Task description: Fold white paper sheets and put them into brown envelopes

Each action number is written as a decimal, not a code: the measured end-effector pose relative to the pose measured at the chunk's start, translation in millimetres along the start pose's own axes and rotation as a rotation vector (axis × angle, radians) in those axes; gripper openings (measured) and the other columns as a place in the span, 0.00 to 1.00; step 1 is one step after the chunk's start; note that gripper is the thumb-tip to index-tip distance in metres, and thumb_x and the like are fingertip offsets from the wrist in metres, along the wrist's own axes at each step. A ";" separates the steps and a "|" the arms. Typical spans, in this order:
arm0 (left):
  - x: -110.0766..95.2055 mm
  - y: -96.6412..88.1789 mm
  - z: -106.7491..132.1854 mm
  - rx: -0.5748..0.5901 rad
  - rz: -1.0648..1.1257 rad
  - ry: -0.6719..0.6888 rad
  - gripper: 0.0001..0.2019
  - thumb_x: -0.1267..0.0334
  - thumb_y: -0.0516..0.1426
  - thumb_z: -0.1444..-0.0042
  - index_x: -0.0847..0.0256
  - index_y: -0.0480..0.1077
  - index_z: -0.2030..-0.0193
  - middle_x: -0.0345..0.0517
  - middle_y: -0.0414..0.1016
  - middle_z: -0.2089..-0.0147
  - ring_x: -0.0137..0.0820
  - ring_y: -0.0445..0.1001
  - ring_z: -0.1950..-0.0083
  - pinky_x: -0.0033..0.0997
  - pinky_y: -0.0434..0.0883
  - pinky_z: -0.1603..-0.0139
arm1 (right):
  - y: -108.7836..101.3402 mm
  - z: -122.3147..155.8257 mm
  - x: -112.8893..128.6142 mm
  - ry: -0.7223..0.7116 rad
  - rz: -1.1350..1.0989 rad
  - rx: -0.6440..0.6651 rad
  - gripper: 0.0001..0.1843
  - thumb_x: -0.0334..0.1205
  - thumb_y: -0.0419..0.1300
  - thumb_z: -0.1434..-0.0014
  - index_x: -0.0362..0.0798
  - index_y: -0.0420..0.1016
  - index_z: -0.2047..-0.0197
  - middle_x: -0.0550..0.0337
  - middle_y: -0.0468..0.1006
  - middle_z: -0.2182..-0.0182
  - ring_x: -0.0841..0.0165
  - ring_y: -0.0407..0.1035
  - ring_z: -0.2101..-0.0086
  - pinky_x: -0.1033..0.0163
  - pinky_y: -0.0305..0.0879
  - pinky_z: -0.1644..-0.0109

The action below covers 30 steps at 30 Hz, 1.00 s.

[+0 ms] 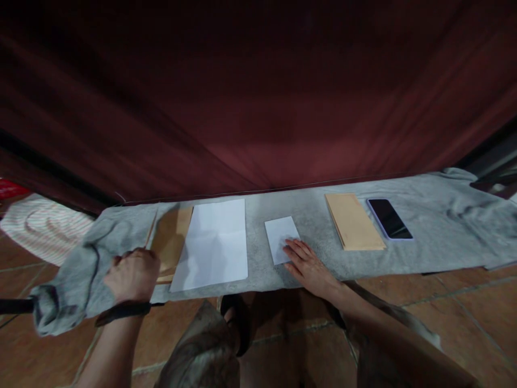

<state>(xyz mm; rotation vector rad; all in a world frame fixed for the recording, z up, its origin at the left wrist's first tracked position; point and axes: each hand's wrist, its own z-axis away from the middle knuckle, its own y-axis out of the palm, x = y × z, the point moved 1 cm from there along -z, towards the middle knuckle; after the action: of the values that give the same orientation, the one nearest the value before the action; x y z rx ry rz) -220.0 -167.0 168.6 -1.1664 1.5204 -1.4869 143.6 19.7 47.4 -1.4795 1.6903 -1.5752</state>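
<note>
My right hand [309, 264] lies with fingers stretched out on the lower right part of a small folded white paper [278, 231]. My left hand [133, 272] is closed in a fist at the left, back of the hand up, a dark band on its wrist. From the fist a thin brownish strip [152, 226] slants upward; whether the fingers grip it is hidden. Just right of the fist are brown envelopes or folded brown paper [172, 237]. A large white sheet with faint creases [216, 242] partly overlaps them.
A grey cloth [440, 215] covers the narrow bench. Toward its right lie a tan envelope stack [355, 223] and a phone in a pale purple case [390, 219]. Dark red fabric [258, 124] hangs behind. A striped cloth [48, 229] is at far left, above the tiled floor [464, 302].
</note>
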 end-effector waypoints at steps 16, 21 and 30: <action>-142.6 -13.6 133.5 0.036 0.083 0.484 0.21 0.68 0.43 0.38 0.73 0.67 0.44 0.67 0.75 0.50 0.49 0.78 0.51 0.41 0.75 0.65 | 0.9 -17.3 31.7 -0.038 -0.190 -0.016 0.27 0.36 0.52 0.31 0.47 0.61 0.30 0.49 0.68 0.35 0.60 0.60 0.35 0.47 0.62 0.32; -152.9 -21.0 130.6 0.183 0.161 0.522 0.17 0.68 0.45 0.37 0.66 0.68 0.46 0.60 0.77 0.50 0.42 0.80 0.54 0.38 0.75 0.59 | 10.1 -25.7 50.6 0.051 -0.407 0.036 0.35 0.35 0.55 0.33 0.48 0.51 0.26 0.49 0.69 0.36 0.63 0.65 0.38 0.53 0.66 0.34; -156.3 -5.8 134.8 0.231 0.405 0.563 0.17 0.67 0.45 0.37 0.66 0.67 0.45 0.64 0.76 0.47 0.44 0.79 0.49 0.39 0.75 0.55 | 41.2 -39.0 89.7 0.044 -0.651 -0.016 0.45 0.39 0.60 0.38 0.46 0.40 0.25 0.44 0.64 0.33 0.58 0.62 0.36 0.53 0.64 0.35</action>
<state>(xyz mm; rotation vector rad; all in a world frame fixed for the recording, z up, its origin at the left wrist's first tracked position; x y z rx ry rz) -39.5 -69.3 145.0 -0.2790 1.7500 -1.7184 61.4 -47.1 54.0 -2.1599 1.3016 -1.9060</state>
